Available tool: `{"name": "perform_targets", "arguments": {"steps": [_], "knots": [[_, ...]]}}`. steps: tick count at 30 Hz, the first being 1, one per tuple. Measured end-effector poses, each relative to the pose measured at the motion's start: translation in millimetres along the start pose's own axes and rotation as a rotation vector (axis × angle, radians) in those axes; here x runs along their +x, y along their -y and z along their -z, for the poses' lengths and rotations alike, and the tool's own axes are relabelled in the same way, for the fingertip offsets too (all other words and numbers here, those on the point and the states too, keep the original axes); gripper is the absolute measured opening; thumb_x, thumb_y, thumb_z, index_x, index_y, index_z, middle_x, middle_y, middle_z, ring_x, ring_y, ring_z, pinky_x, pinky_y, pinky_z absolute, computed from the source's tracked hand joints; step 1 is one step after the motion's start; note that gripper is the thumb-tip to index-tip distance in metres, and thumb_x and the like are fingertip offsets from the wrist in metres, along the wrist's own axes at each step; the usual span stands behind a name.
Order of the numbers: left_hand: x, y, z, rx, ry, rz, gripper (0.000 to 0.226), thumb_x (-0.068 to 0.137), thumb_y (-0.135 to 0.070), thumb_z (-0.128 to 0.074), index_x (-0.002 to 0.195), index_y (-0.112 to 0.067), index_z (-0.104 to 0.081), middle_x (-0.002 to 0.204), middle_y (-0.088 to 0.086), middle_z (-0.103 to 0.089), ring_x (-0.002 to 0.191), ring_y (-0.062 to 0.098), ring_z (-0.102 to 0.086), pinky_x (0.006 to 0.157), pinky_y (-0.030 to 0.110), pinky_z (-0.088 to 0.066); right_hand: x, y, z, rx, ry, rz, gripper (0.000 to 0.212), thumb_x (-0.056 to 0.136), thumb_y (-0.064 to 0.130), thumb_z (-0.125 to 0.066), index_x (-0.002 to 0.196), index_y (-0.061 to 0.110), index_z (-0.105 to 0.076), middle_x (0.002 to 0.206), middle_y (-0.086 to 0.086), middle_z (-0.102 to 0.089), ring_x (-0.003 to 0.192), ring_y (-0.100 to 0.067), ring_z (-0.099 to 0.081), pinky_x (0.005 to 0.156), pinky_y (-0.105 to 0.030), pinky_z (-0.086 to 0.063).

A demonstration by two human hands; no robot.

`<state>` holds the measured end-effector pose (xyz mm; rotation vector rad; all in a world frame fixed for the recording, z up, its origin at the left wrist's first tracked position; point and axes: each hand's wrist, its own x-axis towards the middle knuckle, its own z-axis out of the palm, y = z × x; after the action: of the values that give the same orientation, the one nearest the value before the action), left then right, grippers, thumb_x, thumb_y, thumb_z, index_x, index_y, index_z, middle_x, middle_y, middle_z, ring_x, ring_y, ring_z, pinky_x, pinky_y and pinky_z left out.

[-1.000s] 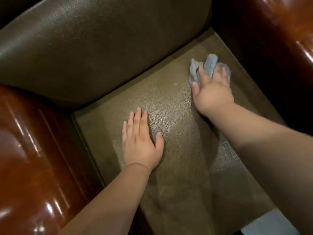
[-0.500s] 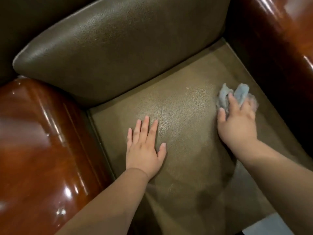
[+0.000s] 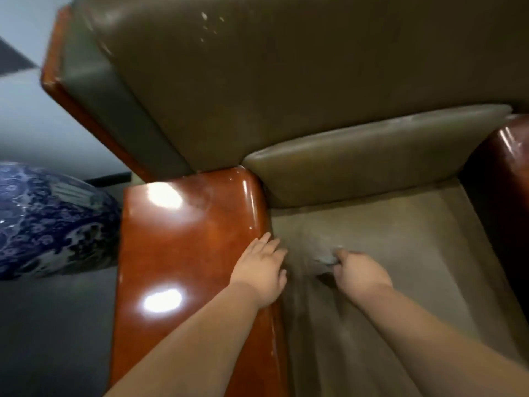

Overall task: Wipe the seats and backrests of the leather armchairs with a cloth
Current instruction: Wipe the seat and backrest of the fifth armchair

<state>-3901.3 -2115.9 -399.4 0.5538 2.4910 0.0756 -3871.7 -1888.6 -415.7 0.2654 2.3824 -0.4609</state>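
An olive leather armchair fills the view, with its seat (image 3: 400, 253), a lumbar cushion (image 3: 372, 159) and a tall backrest (image 3: 286, 81). My right hand (image 3: 360, 275) grips a small blue-grey cloth (image 3: 325, 259) on the left part of the seat; only a blurred bit of cloth shows past the fingers. My left hand (image 3: 262, 267) rests on the inner edge of the glossy wooden left armrest (image 3: 186, 239), fingers fairly straight.
A second wooden armrest (image 3: 509, 167) bounds the seat on the right. A large blue-and-white patterned vase (image 3: 48, 222) stands left of the chair on a dark floor (image 3: 51, 339). A pale wall is behind it.
The view has swung up and left. My right hand has dragged the cloth from the seat's right side to its left. My left hand has moved off the seat onto the left armrest.
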Motion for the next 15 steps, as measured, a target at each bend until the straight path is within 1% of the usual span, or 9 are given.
{"name": "perform_targets", "arguments": {"steps": [1, 3, 5, 6, 8, 9, 11, 13, 15], "knots": [[-9, 8, 14, -0.041, -0.034, 0.044, 0.057, 0.108, -0.044, -0.041, 0.163, -0.027, -0.036, 0.173, -0.003, -0.026, 0.163, 0.018, -0.006, 0.132, 0.036, -0.002, -4, 15, 15, 0.036, -0.020, -0.010, 0.033, 0.100, 0.030, -0.046, 0.129, 0.024, -0.061, 0.123, -0.010, -0.070, 0.113, -0.033, -0.066, 0.091, -0.040, -0.056], [-27, 24, 49, -0.134, -0.117, 0.143, 0.057, 0.108, -0.044, -0.042, 0.163, -0.028, -0.036, 0.172, -0.005, -0.027, 0.162, 0.016, -0.007, 0.131, 0.034, -0.002, -15, 44, 47, 0.099, -0.055, -0.004, 0.039, 0.101, 0.032, -0.046, 0.137, 0.027, -0.060, 0.124, -0.010, -0.072, 0.114, -0.034, -0.066, 0.092, -0.039, -0.056], [-42, 41, 92, -0.209, -0.203, 0.224, 0.057, 0.109, -0.045, -0.043, 0.163, -0.030, -0.034, 0.172, -0.008, -0.027, 0.162, 0.013, -0.009, 0.130, 0.033, -0.005, -29, 78, 88, 0.152, -0.134, 0.054, 0.043, 0.102, 0.033, -0.047, 0.144, 0.029, -0.057, 0.126, -0.006, -0.072, 0.113, -0.030, -0.067, 0.093, -0.037, -0.054], [-48, 50, 116, -0.240, -0.245, 0.264, 0.057, 0.109, -0.046, -0.043, 0.163, -0.031, -0.034, 0.171, -0.009, -0.029, 0.161, 0.013, -0.014, 0.129, 0.033, -0.009, -35, 96, 111, 0.173, -0.194, 0.100, 0.044, 0.103, 0.033, -0.048, 0.146, 0.029, -0.056, 0.126, -0.004, -0.071, 0.112, -0.026, -0.067, 0.093, -0.036, -0.053], [-59, 71, 167, -0.313, -0.355, 0.342, 0.054, 0.109, -0.047, -0.045, 0.161, -0.033, -0.038, 0.166, -0.009, -0.038, 0.156, 0.013, -0.029, 0.128, 0.034, -0.023, -45, 134, 160, 0.186, -0.327, 0.197, 0.042, 0.105, 0.033, -0.048, 0.146, 0.027, -0.056, 0.124, 0.000, -0.070, 0.107, -0.018, -0.065, 0.092, -0.034, -0.052], [-64, 83, 192, -0.345, -0.416, 0.365, 0.052, 0.108, -0.046, -0.047, 0.158, -0.033, -0.042, 0.162, -0.009, -0.043, 0.152, 0.014, -0.036, 0.126, 0.035, -0.030, -49, 155, 184, 0.182, -0.384, 0.246, 0.041, 0.105, 0.032, -0.048, 0.145, 0.025, -0.056, 0.124, 0.001, -0.069, 0.105, -0.016, -0.063, 0.092, -0.032, -0.052], [-70, 110, 241, -0.343, -0.539, 0.367, 0.048, 0.106, -0.042, -0.052, 0.153, -0.030, -0.050, 0.155, -0.006, -0.052, 0.144, 0.016, -0.045, 0.122, 0.038, -0.038, -55, 196, 229, 0.167, -0.490, 0.352, 0.039, 0.106, 0.030, -0.047, 0.142, 0.022, -0.058, 0.125, 0.000, -0.068, 0.102, -0.015, -0.061, 0.091, -0.034, -0.053], [-70, 139, 289, -0.301, -0.665, 0.358, 0.045, 0.104, -0.037, -0.055, 0.148, -0.023, -0.056, 0.147, -0.001, -0.058, 0.139, 0.021, -0.049, 0.119, 0.040, -0.041, -56, 235, 268, 0.161, -0.594, 0.453, 0.039, 0.105, 0.026, -0.047, 0.141, 0.020, -0.059, 0.126, -0.003, -0.067, 0.107, -0.020, -0.063, 0.093, -0.039, -0.054], [-66, 168, 334, -0.260, -0.780, 0.361, 0.045, 0.103, -0.033, -0.055, 0.144, -0.017, -0.059, 0.143, 0.004, -0.061, 0.135, 0.026, -0.052, 0.116, 0.042, -0.041, -53, 271, 298, 0.171, -0.695, 0.523, 0.040, 0.105, 0.024, -0.048, 0.143, 0.020, -0.058, 0.133, -0.002, -0.065, 0.117, -0.022, -0.062, 0.099, -0.040, -0.053]]}}
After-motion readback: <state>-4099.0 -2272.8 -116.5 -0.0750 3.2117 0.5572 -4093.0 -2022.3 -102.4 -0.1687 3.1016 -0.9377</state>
